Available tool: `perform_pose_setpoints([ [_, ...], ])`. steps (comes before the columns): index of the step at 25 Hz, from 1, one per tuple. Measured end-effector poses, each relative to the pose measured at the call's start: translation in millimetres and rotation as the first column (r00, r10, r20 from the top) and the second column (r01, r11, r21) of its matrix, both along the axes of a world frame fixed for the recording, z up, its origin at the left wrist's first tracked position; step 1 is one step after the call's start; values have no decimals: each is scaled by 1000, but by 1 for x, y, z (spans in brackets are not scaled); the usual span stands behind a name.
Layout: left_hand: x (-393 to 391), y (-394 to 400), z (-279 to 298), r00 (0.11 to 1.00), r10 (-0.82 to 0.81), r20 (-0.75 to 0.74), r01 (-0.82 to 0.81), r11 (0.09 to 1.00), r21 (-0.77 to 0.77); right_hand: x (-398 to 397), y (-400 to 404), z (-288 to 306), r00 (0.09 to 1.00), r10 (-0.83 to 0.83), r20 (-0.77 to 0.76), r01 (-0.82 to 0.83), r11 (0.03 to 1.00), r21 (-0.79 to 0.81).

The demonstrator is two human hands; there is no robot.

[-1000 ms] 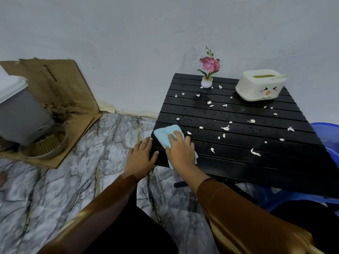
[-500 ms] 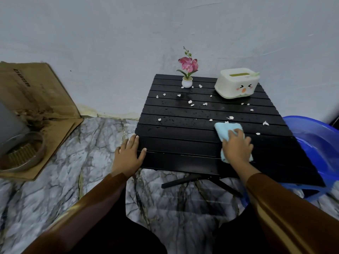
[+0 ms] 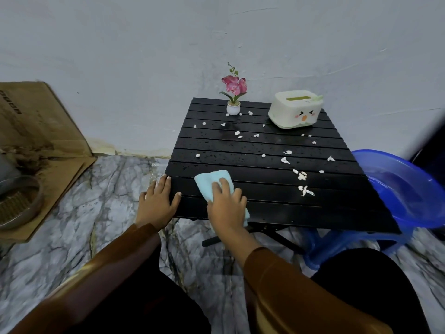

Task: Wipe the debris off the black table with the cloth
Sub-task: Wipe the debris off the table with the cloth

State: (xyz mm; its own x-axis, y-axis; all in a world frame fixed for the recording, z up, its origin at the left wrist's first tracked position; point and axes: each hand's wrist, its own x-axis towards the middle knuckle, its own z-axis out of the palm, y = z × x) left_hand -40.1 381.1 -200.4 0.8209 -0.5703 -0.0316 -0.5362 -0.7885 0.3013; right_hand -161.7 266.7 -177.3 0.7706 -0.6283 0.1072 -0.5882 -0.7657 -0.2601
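A black slatted table point(image 3: 269, 213) stands against the wall, wet with droplets. My right hand point(image 3: 226, 208) presses a light blue cloth point(image 3: 210, 180) flat on the table's near left part. My left hand point(image 3: 157, 201) rests open on the table's front left corner, fingers spread. White debris bits point(image 3: 304, 191) lie scattered over the middle, right and back of the table, with a bunched clump near the right front.
A small pink flower pot point(image 3: 233, 107) and a white tissue box point(image 3: 295, 109) stand at the table's back. A blue plastic basin point(image 3: 409, 189) sits right of the table. Cardboard point(image 3: 41, 131) and a round dish point(image 3: 16, 203) lie on the marble floor at left.
My right hand has slid the cloth from the table's right side back to the near left. A clump of debris is left at the right front. My left hand stays on the corner.
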Motion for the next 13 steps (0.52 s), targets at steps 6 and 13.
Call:
perform_pose_setpoints([
  [6, 3, 1, 0, 1000, -20, 4, 20, 1000, 3, -58, -90, -1, 971, -238, -11, 237, 970, -54],
  [13, 10, 6, 2, 999, -53, 13, 53, 998, 25, -70, -141, 19, 906, -423, 35, 422, 906, 17],
])
